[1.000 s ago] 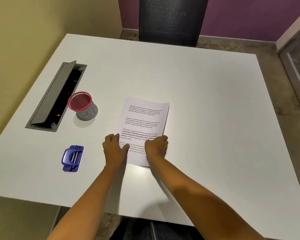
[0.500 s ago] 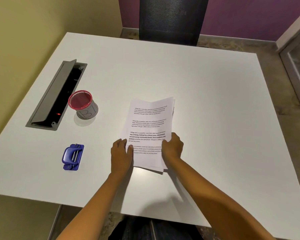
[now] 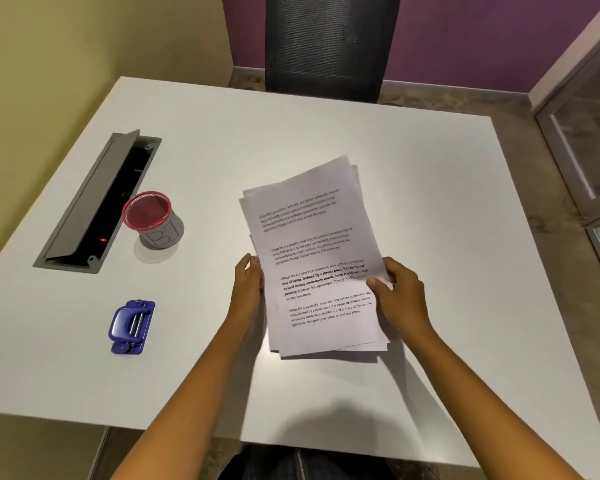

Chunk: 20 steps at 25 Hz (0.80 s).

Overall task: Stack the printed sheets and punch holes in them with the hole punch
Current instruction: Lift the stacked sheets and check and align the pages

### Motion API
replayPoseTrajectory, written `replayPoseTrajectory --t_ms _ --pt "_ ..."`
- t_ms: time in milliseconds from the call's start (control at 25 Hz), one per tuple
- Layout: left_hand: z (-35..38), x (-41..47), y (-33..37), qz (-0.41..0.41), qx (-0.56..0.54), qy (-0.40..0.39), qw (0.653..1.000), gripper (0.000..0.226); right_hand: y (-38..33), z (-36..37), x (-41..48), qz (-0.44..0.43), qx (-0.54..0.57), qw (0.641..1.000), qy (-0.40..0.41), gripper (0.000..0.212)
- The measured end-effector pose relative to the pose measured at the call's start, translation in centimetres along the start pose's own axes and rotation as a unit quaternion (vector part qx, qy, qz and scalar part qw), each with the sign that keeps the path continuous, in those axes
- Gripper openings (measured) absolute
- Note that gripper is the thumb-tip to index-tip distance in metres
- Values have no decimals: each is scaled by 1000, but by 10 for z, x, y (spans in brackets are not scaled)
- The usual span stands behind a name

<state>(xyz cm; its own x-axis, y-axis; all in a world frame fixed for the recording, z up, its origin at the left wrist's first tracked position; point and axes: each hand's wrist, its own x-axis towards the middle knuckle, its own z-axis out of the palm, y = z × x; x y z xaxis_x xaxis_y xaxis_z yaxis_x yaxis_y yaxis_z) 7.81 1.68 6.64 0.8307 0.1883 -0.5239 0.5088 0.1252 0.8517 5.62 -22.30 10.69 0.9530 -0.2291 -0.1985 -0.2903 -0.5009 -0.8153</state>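
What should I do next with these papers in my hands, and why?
Probably tap the sheets by their lower edge on the table to square them. Your left hand and right hand grip the side edges, yet the corners are fanned at top and bottom. The hole punch lies untouched; uneven sheets would likely get misaligned holes.

The light is soft and comes from above. The white bench (image 3: 447, 174) looks bright but has no hard shine. A grey shadow lies just under the near edge of the printed sheets (image 3: 312, 244), and a wider, fainter one sits by the near edge of the bench. The red cup (image 3: 149, 216) has a pale round shadow on its near side. The far lines of print are smeared; the near ones are clearer. The bench edges bend outward at the left and right.
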Motion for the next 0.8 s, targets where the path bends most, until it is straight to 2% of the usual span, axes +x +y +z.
replayPoseTrajectory --t_ms 80,160,240,320,480,640,800 --pt "3 -3 15 32 -27 -30 999 47 -2 -10 1 -8 41 999 -12 21" --pt "8 -11 28 105 -12 -44 993 40 -5 -14 3 -13 70 997 -9 22" --pt "18 -20 40 183 14 -24 983 30 -10 -13 4 -9 94 995 15 22" --pt "29 -31 52 223 21 1 975 20 -13 -10 4 -10 118 991 56 22" --pt "41 -44 67 296 27 11 955 21 -21 -8 0 -37 175 978 102 34" --pt "44 -44 58 328 42 38 943 8 -15 -3 -5 -18 212 970 117 49" --pt "52 -49 47 317 41 29 947 11 -10 3 -8 7 232 966 116 50"
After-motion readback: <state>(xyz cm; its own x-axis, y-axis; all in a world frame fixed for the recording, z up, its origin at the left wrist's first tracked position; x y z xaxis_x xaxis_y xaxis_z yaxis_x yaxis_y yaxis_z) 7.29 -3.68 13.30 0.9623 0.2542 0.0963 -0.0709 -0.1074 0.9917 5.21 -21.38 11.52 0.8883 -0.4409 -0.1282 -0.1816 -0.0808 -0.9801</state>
